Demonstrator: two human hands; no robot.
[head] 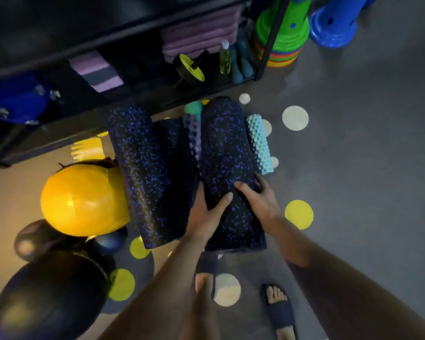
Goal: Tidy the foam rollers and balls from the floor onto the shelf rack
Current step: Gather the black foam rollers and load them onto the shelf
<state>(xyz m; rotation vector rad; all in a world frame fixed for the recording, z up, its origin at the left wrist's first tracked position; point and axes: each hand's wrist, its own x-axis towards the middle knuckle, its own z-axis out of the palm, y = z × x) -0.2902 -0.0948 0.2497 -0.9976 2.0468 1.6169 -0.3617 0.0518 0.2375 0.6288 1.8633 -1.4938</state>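
Head view: my left hand point(206, 213) and right hand point(259, 201) curl their fingers point(245, 188) round the near end of the speckled roller point(225, 148), which lies just before the shelf rack point(206, 89). If I lift it by one end, the far end may swing and send the teal roller point(259, 143) rolling.

A smooth grey floor point(366, 155), dimly lit and glowing warm tan toward 9 o'clock, carries flat yellow discs point(299, 214) and pale discs point(295, 118), with a black shelf rack point(123, 33) holding folded purple towels point(199, 38) at 11 o'clock and stacked green cones point(284, 28) and blue cones point(334, 23) at 1 o'clock.
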